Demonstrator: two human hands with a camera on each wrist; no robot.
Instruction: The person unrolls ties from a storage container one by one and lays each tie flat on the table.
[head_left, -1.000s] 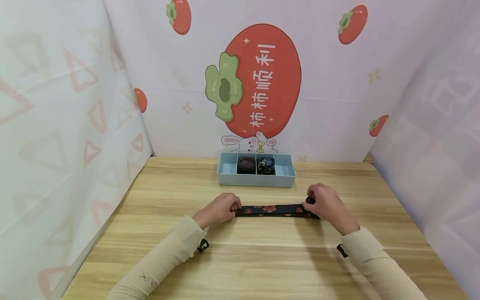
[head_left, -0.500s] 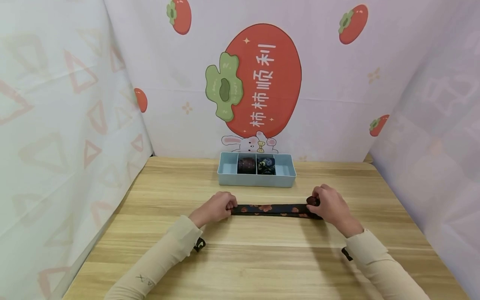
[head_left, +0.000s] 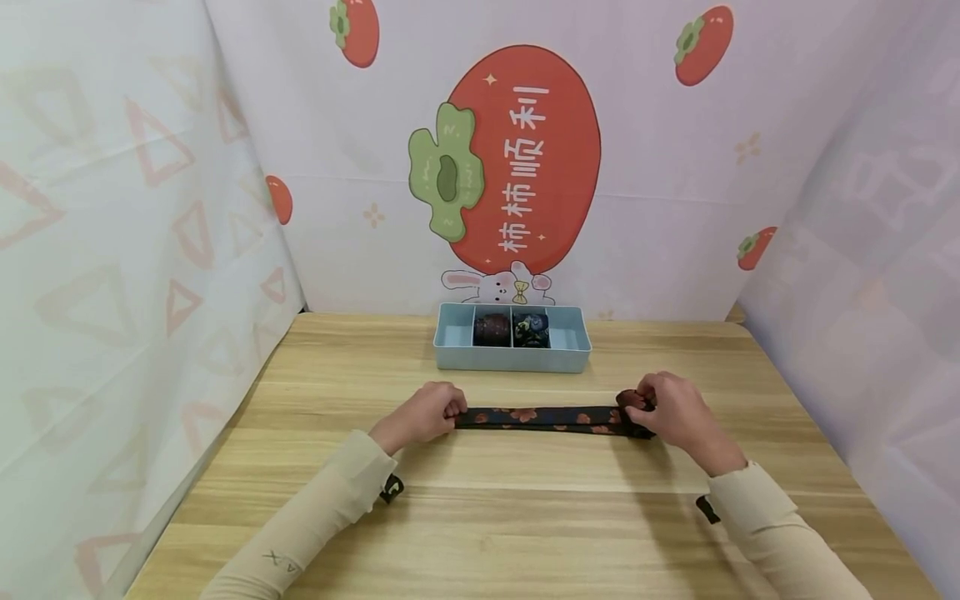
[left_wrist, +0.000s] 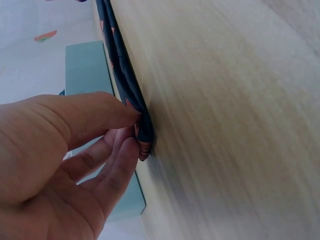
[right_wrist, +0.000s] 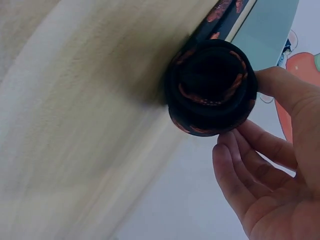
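A dark necktie with orange flowers stretches between both hands, low over the wooden table. My left hand pinches its left end between thumb and fingers; the folded end pokes past the fingertips in the left wrist view. At the other end the necktie is wound into a roll. My right hand holds this roll, thumb on one side and fingers on the other. From the right wrist view the roll's coiled layers face the camera, around a dark hollow centre.
Behind the hands stands a light blue divided box near the back edge. Its middle compartments hold a dark red rolled item and a dark blue patterned one. A printed curtain rises behind the table.
The hands have drawn slightly apart, left hand to the left and right hand to the right with the roll. A longer stretch of necktie shows between them.
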